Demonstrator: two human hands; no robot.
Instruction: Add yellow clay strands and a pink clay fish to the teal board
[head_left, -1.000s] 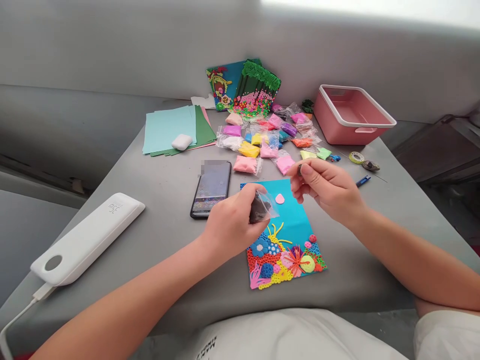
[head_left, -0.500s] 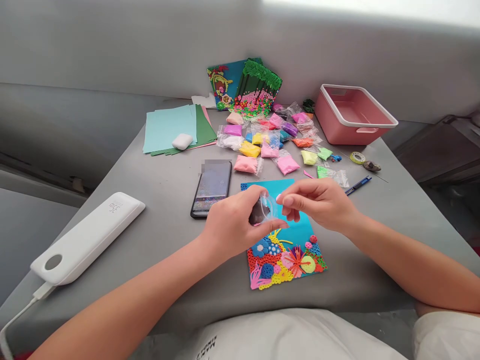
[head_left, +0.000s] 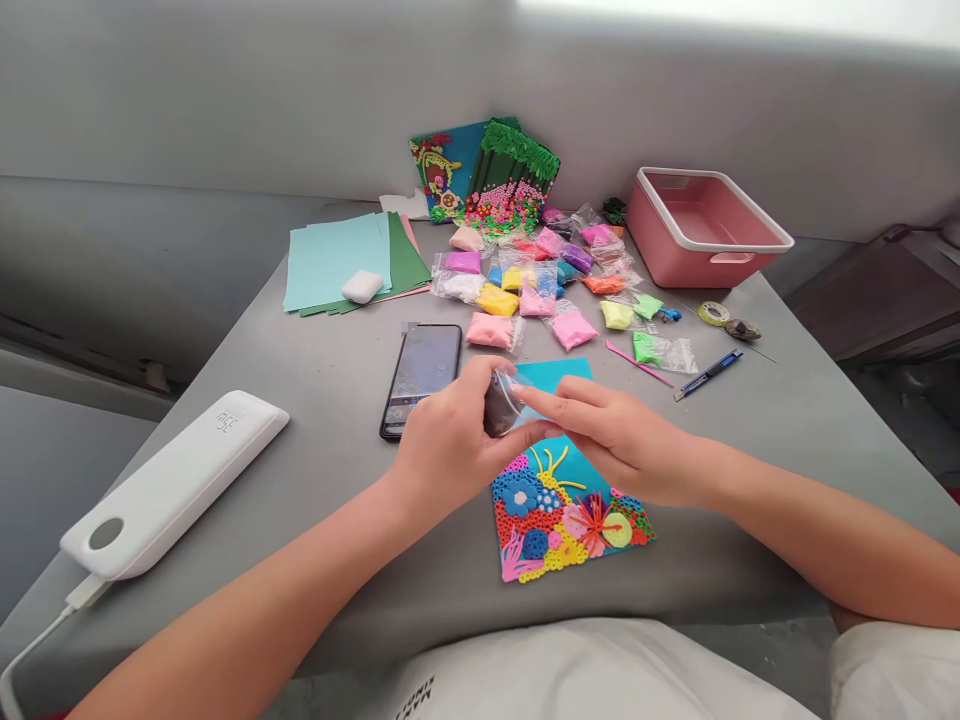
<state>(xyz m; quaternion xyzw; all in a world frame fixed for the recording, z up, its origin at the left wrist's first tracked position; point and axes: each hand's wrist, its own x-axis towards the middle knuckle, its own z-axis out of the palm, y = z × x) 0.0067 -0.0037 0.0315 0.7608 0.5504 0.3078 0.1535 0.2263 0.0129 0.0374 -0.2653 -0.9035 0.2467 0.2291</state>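
My left hand (head_left: 450,425) is wrapped round a small clear zip bag (head_left: 504,402) with dark modelling clay inside. Against the bag's open-edge side, my right hand (head_left: 626,440) presses its outstretched index finger, with the thumb beneath; the two hands meet there. Under them lies a blue board (head_left: 568,374) decorated with colourful clay: a blue flower (head_left: 520,497), yellow strands and a red-orange burst (head_left: 596,522) on its lower half. My hands cover part of its middle.
Several bags of coloured clay (head_left: 536,300) lie behind the board. A phone (head_left: 427,365) and a white power bank (head_left: 176,480) are at left. At right are a pink stick (head_left: 639,364), a blue cutter (head_left: 709,375), tape (head_left: 713,314) and a pink bin (head_left: 675,245).
My right hand has moved left and down onto the zip bag, its index finger now stretched over it. The left hand has shifted slightly left with the bag. More of the pink stick and cutter shows.
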